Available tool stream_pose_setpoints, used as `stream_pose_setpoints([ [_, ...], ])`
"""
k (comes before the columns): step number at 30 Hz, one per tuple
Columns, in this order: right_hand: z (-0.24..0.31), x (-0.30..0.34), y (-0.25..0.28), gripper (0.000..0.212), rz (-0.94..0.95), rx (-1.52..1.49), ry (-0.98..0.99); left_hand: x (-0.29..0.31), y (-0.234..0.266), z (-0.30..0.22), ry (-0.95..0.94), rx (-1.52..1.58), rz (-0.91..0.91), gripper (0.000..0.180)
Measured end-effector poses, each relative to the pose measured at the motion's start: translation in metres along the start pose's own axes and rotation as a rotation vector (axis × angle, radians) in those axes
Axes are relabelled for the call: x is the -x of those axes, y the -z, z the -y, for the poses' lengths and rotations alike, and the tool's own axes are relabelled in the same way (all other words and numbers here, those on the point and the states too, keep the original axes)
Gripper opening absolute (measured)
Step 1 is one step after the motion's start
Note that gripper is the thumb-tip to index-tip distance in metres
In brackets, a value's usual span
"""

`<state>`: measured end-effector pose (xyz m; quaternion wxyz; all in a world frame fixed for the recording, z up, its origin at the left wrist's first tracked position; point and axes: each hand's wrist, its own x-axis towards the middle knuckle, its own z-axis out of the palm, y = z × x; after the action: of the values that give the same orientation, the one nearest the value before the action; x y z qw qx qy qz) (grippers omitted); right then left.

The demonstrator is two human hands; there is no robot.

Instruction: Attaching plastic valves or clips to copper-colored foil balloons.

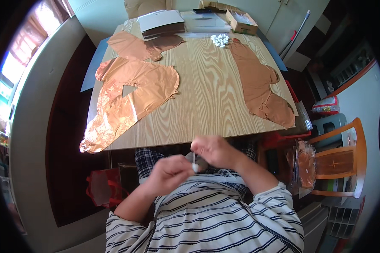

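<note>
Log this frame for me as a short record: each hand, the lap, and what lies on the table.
Left hand: pinches a small white bundle
Right hand: above it, where a thin white strand runs up from the bundle; grip blurred
Lap: loose white strands
Table, left: two flat copper foil shapes, the nearer with a triangular hole
Table, right: one copper foil shape
Table, far side: pile of small white pieces, open carton
</note>
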<state>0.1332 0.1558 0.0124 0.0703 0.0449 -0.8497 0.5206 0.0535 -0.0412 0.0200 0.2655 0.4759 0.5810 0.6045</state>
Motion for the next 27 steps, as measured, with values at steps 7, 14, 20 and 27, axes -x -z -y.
stream_pose_setpoints([
  [7, 0.016, -0.001, 0.003, 0.014, -0.012, -0.018, 0.098, 0.007, 0.0, 0.013, 0.124, 0.019, -0.001, 0.011],
  [14, 0.007, 0.001, -0.019, 0.008, -0.098, 0.191, 0.375, 0.007, -0.002, 0.04, 0.27, 0.174, -0.245, 0.012],
  [20, -0.008, 0.002, -0.023, 0.017, -0.058, -0.042, 0.092, 0.002, -0.006, 0.015, 0.372, 0.858, -0.292, 0.021],
  [27, 0.006, 0.004, -0.022, 0.015, -0.267, 0.459, 0.454, 0.007, -0.018, 0.036, 0.494, 0.732, -0.347, 0.021],
])
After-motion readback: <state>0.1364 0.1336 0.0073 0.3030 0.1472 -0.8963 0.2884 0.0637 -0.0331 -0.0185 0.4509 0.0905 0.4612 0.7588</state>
